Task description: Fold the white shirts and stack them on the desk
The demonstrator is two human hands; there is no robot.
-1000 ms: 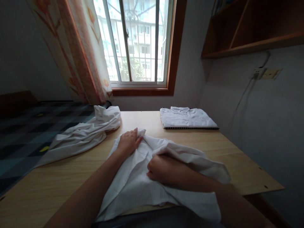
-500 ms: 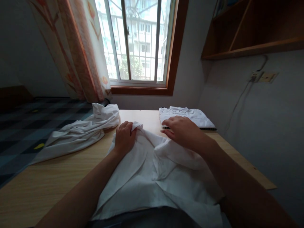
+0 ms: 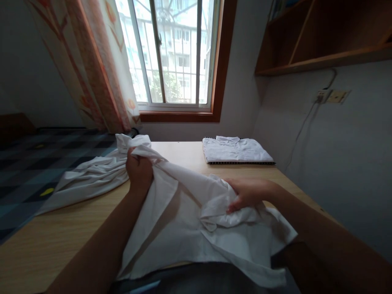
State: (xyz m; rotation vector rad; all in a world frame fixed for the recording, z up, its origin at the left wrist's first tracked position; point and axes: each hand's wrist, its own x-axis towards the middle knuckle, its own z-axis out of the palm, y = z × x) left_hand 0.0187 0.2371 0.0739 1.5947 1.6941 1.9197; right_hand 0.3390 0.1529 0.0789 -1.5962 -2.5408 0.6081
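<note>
A crumpled white shirt (image 3: 183, 220) lies on the wooden table (image 3: 55, 237) right in front of me and hangs over its near edge. My left hand (image 3: 139, 171) is closed on the shirt's upper left corner and lifts it off the table. My right hand (image 3: 249, 194) is closed on a bunched fold at the shirt's right side.
A second white garment (image 3: 92, 175) lies loose at the table's left edge, over a checked bed cover (image 3: 36, 163). A folded white shirt (image 3: 235, 150) sits at the far right by the wall. A window, a curtain, a wooden shelf and a wall socket are behind.
My left hand has gripped the shirt corner and raised it to the left. My right hand has pulled back from near the folded shirt and grasped a fold on the right.
</note>
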